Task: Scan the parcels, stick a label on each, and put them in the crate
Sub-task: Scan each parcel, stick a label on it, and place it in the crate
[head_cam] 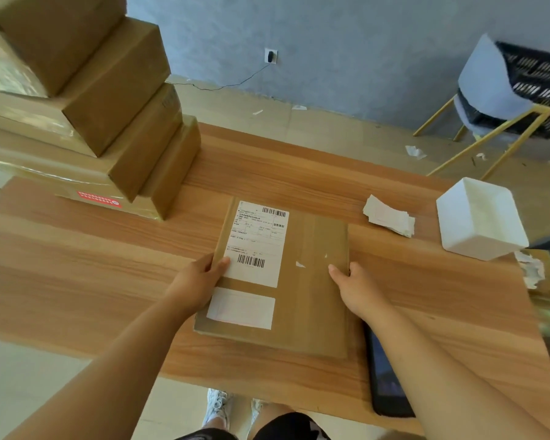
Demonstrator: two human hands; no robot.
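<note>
A flat brown cardboard parcel (pixel 308 281) lies on the wooden table (pixel 92 265) in front of me. It carries a white shipping label (pixel 256 241) with barcodes and a smaller white label (pixel 240 308) below it. My left hand (pixel 197 281) grips the parcel's left edge, thumb on the shipping label. My right hand (pixel 353 284) grips the right edge. A black crate (pixel 534 90) sits on a chair at the far right, off the table.
A tall stack of brown boxes (pixel 92 106) fills the table's left rear. A pile of loose labels (pixel 389 215) and a white foam box (pixel 480 217) lie at the right. A black handheld device (pixel 386 379) rests under my right forearm. Paper scraps litter the floor.
</note>
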